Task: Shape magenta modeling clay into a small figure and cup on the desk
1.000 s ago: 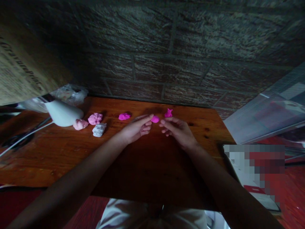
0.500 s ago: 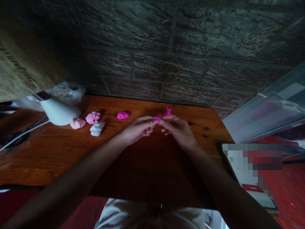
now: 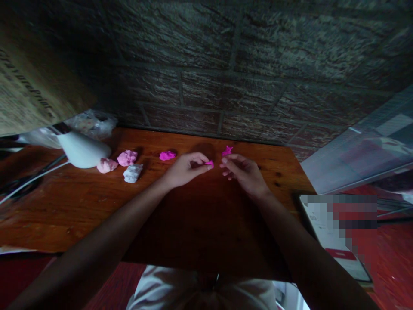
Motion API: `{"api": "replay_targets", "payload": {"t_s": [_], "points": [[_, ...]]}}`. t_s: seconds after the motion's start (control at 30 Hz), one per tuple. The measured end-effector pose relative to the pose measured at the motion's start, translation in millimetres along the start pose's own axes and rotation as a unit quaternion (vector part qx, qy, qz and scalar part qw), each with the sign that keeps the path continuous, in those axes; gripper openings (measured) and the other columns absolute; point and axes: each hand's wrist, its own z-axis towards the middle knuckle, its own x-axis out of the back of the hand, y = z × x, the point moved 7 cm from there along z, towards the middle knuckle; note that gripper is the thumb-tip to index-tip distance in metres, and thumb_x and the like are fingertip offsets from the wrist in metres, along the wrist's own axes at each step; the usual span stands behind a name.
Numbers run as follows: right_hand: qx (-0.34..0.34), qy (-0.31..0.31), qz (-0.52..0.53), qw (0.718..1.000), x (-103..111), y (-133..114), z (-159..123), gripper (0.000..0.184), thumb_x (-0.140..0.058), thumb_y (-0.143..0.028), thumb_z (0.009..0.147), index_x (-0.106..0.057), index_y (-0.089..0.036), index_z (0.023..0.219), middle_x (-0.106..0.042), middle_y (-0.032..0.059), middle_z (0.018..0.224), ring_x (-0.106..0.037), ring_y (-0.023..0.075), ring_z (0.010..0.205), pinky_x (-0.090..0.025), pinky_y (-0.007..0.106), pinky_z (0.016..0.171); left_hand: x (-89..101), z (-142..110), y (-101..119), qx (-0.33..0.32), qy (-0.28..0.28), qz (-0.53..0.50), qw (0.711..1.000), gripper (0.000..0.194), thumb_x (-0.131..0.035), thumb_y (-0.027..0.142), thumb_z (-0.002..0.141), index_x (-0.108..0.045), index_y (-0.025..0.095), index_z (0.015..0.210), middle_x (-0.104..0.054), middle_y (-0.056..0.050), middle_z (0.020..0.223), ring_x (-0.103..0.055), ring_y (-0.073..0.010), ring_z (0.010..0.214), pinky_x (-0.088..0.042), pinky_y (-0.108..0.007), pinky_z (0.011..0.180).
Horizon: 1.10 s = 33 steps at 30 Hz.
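Note:
A small piece of magenta modelling clay [image 3: 209, 163] is pinched between the thumb and fingers of my left hand [image 3: 189, 168], just above the table. My right hand [image 3: 243, 172] is a short way to its right, thumb and forefinger drawn together at the tips; whether anything is between them I cannot make out. Right behind those fingertips stands a magenta clay figure [image 3: 227, 150] with small points on top, its lower part partly covered by the hand. Left of my hands lies a magenta clay lump [image 3: 167, 155].
Farther left on the wooden table [image 3: 90, 202] are a pink lump [image 3: 127, 158], a paler pink lump [image 3: 107, 165] and a white lump [image 3: 133, 173], beside a white lamp-like object [image 3: 82, 150]. A brick-patterned wall [image 3: 200, 94] rises behind. A tablet-like screen [image 3: 342, 254] lies at right.
My hands have come apart. The small magenta clay piece, which both hands' fingertips were touching, is now in my left hand only.

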Motion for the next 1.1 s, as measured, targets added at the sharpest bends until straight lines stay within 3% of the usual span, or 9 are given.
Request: {"api": "replay_targets", "payload": {"t_s": [0.1,0.2,0.4,0.57,0.8,1.1], "points": [[0.003,0.002,-0.067,0.998,4.6,6.0,1.8,0.033,-0.079,-0.05,0.078,-0.072,-0.021,0.094,-0.075,0.0024,0.082,-0.069,0.0143,0.063,-0.053,0.026,0.055,0.4,-2.1,5.4,-0.045,-0.033,0.14,0.989,0.013,-0.07,0.03,0.088,-0.074,0.018,0.087,-0.072,-0.003,0.081,-0.062,-0.015,0.073,-0.045,-0.025,0.072],[0.045,-0.03,-0.143,0.988,0.0,7.9,1.6,0.02,-0.074,-0.041,0.083,-0.073,-0.023,0.09,-0.074,0.0009,0.08,-0.069,0.0142,0.063,-0.052,0.026,0.057,-5.9,-5.0,11.1,-0.071,-0.059,0.203,0.975,0.011,-0.068,0.025,0.09,-0.077,0.02,0.094,-0.072,-0.004,0.085,-0.063,-0.016,0.075,-0.045,-0.026,0.073],[0.137,-0.085,-0.222,0.962,-11.3,-3.2,-4.1,0.017,-0.064,-0.026,0.089,-0.072,-0.025,0.104,-0.076,0.0019,0.089,-0.07,0.015,0.072,-0.054,0.029,0.071,-14.5,-6.3,16.4,-0.13,-0.074,0.219,0.964,0.011,-0.068,0.021,0.09,-0.077,0.023,0.095,-0.068,-0.005,0.094,-0.063,-0.0175,0.085,-0.045,-0.027,0.08],[0.211,-0.152,-0.314,0.913,-30.0,-15.6,-14.3,0.019,-0.06,-0.015,0.09,-0.072,-0.023,0.103,-0.076,0.002,0.088,-0.068,0.0152,0.075,-0.049,0.028,0.073,-9.6,-9.4,10.6,-0.128,-0.084,0.23,0.961,0.003,-0.071,0.02,0.087,-0.074,0.021,0.089,-0.067,-0.003,0.087,-0.06,-0.0162,0.079,-0.041,-0.025,0.074],[0.204,-0.16,-0.42,0.87,-40.8,-18.3,-19.0,0.019,-0.061,-0.015,0.094,-0.073,-0.024,0.105,-0.078,0.0031,0.092,-0.068,0.016,0.074,-0.045,0.027,0.07,-3.7,-11.0,8.5,-0.071,-0.08,0.244,0.964,0.01,-0.074,0.018,0.083,-0.069,0.022,0.091,-0.064,0.002,0.074,-0.057,-0.013,0.066,-0.037,-0.022,0.063],[0.202,-0.162,-0.447,0.856,-39.1,-15.1,-18.0,0.017,-0.063,-0.022,0.097,-0.079,-0.026,0.101,-0.078,0.0067,0.099,-0.071,0.0206,0.084,-0.048,0.031,0.076,-6.6,-10.7,7.9,-0.092,-0.085,0.258,0.958,0.011,-0.072,0.022,0.086,-0.077,0.025,0.096,-0.071,-0.001,0.078,-0.062,-0.0156,0.071,-0.04,-0.025,0.067]]}}
